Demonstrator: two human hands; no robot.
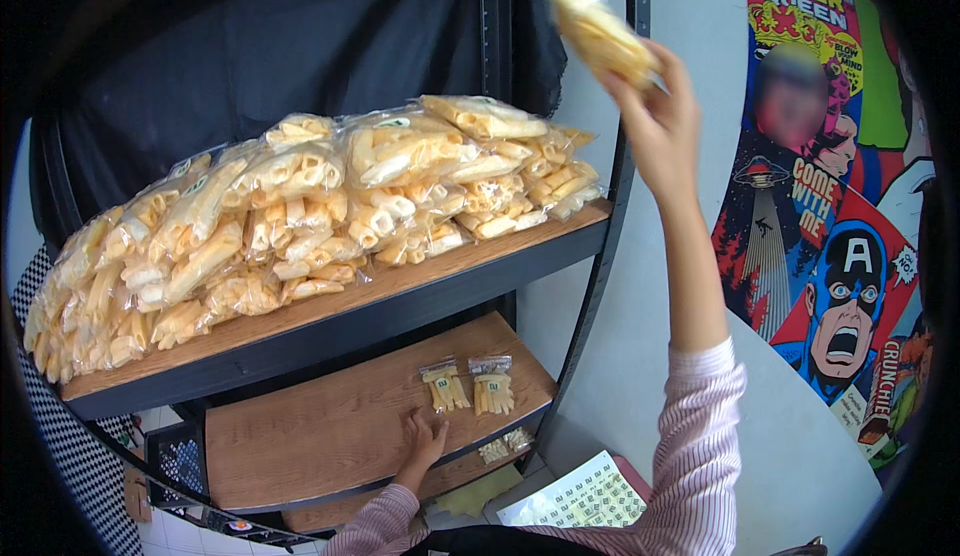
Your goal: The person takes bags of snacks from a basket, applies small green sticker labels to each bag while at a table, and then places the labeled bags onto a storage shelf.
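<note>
My right hand [652, 120] is raised at the upper right, gripping a clear bag of pale yellow snack sticks [600, 34]; the bag is blurred. Lower down, my left hand [425, 442] rests with spread fingers on a wooden shelf board [315, 436], near its front edge and holding nothing. Just beyond its fingers lie two small labelled bags of the sticks, a left one [448, 391] and a right one [493, 392], side by side. Across the upper shelf [420, 278] runs a long pile of bagged hollow snack sticks [292, 218], stacked several layers high.
A black metal upright [592, 293] stands at the shelf's right end, before a white wall with comic-style posters [832, 181]. Small bags [504, 445] lie on a lower shelf. Below are a sheet of stickers [577, 500] and a black plastic crate [178, 455]. Black cloth [300, 53] hangs behind.
</note>
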